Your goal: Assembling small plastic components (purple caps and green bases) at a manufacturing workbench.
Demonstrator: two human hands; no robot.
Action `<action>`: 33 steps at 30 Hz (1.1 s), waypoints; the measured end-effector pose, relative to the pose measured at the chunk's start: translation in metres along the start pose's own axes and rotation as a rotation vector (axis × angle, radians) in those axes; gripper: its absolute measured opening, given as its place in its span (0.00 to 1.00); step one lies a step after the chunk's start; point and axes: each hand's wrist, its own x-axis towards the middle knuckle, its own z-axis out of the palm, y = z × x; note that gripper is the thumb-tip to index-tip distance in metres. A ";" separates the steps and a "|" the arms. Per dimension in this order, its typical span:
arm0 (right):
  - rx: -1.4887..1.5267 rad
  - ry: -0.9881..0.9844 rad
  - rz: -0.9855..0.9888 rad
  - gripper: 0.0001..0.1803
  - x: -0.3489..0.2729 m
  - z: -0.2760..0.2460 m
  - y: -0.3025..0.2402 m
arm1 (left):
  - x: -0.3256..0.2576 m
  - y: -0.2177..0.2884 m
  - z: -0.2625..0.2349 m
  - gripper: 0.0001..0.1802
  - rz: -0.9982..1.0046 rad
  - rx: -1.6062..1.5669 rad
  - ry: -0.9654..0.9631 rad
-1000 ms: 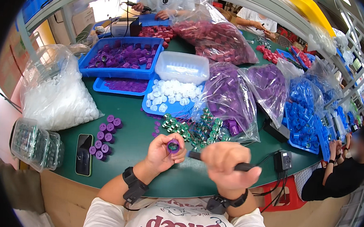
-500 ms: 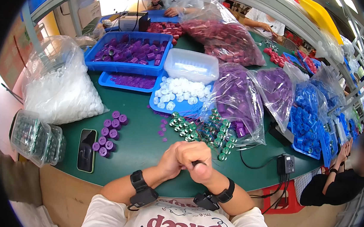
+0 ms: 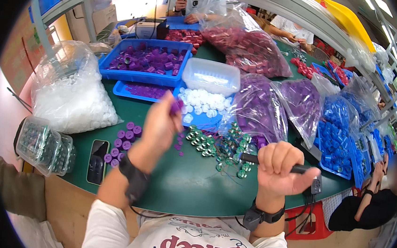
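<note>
My left hand (image 3: 160, 123), slightly blurred, is raised over the table with a purple cap (image 3: 177, 106) between its fingertips, in front of the blue trays. My right hand (image 3: 280, 165) is wrapped round a black rod-shaped tool (image 3: 250, 158) whose ends stick out on both sides of the fist. Close to that fist lies a heap of green circuit boards with thin wires (image 3: 234, 148). Several purple caps (image 3: 127, 135) stand grouped left of my left forearm. Small purple pieces (image 3: 179, 143) are scattered right of my left wrist.
A blue bin of purple caps (image 3: 141, 72) overlaps a lower blue tray (image 3: 121, 89). White round pieces (image 3: 200, 100) lie before a clear tub (image 3: 211, 74). Bags of white (image 3: 75, 104), purple (image 3: 261, 106) and red parts (image 3: 257, 51) stand around. A phone (image 3: 97, 161) lies left. Other people work nearby.
My hands, together before, have moved apart. The left went up and left and now shows a purple cap; the right went right, with the black tool now plainly visible.
</note>
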 end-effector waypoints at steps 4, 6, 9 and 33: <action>-0.188 0.035 0.235 0.26 -0.015 -0.027 0.008 | 0.099 0.062 -0.035 0.25 0.304 0.390 0.262; -0.490 0.043 0.443 0.17 -0.023 -0.034 0.013 | 0.116 0.070 -0.046 0.38 0.206 0.659 0.443; -0.879 -0.076 0.542 0.05 -0.041 -0.047 0.023 | 0.111 0.056 -0.050 0.46 0.238 0.882 0.436; -0.973 0.015 0.424 0.05 -0.073 -0.037 0.035 | 0.099 -0.067 -0.003 0.12 0.548 2.006 -0.133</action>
